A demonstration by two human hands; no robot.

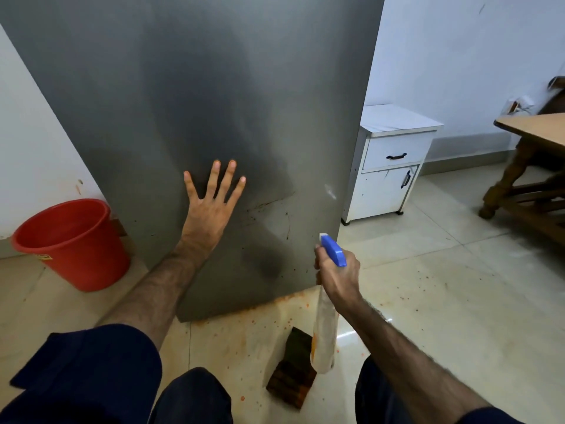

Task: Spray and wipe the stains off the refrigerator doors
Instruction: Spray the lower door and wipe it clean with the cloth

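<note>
The grey refrigerator door (195, 96) fills the upper middle of the head view. Dark streaks and specks (269, 209) mark its lower right part. My left hand (212, 206) lies flat on the door with fingers spread, just left of the stains. My right hand (336, 270) grips the neck of a spray bottle (324, 335) with a blue trigger head (334, 250), nozzle aimed at the door's lower right corner. A dark, orange-edged scrub sponge (293, 368) lies on the floor below the bottle.
A red bucket (70, 243) stands on the floor left of the fridge. A white bedside cabinet (388, 166) stands to its right, a wooden table (535, 130) further right. Orange splatter (241, 328) covers the tiles at the fridge's base. My knees are at the bottom.
</note>
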